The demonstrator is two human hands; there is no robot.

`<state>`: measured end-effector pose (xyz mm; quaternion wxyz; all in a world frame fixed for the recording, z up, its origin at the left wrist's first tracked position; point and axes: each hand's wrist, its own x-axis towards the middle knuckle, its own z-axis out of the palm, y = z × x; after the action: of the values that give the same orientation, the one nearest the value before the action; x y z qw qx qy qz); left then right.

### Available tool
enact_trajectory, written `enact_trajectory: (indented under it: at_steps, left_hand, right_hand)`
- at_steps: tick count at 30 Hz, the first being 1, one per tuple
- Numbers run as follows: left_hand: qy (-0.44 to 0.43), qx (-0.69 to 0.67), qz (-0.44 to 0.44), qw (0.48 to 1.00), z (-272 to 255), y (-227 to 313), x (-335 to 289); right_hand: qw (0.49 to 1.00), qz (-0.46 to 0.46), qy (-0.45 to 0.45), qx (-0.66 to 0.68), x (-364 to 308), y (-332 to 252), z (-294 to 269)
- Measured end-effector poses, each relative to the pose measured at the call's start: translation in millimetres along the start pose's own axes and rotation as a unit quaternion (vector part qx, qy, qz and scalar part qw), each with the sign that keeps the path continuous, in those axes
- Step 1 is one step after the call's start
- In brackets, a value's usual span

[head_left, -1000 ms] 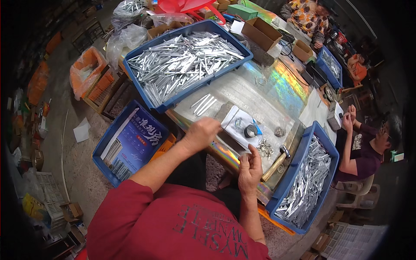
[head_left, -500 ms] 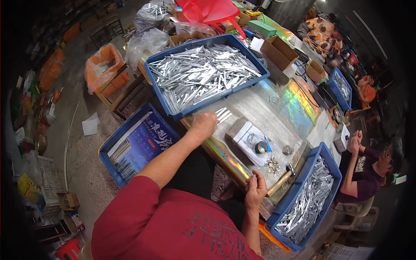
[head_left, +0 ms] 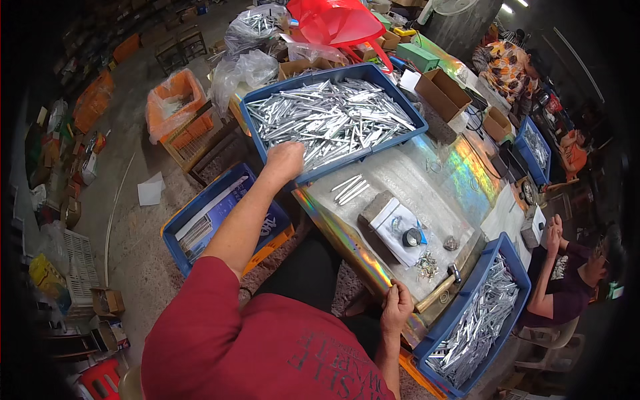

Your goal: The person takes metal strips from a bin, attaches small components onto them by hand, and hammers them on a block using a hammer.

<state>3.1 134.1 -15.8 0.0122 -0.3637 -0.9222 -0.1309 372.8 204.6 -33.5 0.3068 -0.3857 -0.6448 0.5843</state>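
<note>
My left hand is at the near left rim of a large blue bin heaped with thin silver metal strips. Its fingers curl down by the pile; what they hold, if anything, is hidden. Several loose strips lie side by side on the table just in front of that bin. At the table's near edge my right hand is closed in a pinch, and whatever it grips is too small to make out. Beside it lies a wooden-handled hammer, near a small heap of metal bits.
A block with white paper and a round black object stands mid-table. Another blue bin of strips is at the right. A lower blue crate sits left of my legs. A co-worker sits at the far right.
My left hand has moved from the loose strips on the table up and left to the large bin. Those strips now lie free. The right hand stays in place; the view has shifted slightly.
</note>
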Motion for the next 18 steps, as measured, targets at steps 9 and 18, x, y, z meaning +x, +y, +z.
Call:
enact_trajectory:
  at_steps: [9, 18]
  left_hand:
    - [0.153, -0.341, 0.007, 0.928, -50, 36, -23]
    - [-0.04, -0.752, 0.036, 0.657, -31, 101, -81]
  right_hand:
    - [1.0, 0.005, 0.012, -0.019, -3, 3, -6]
    - [0.999, -0.009, -0.022, -0.03, 1, 9, 9]
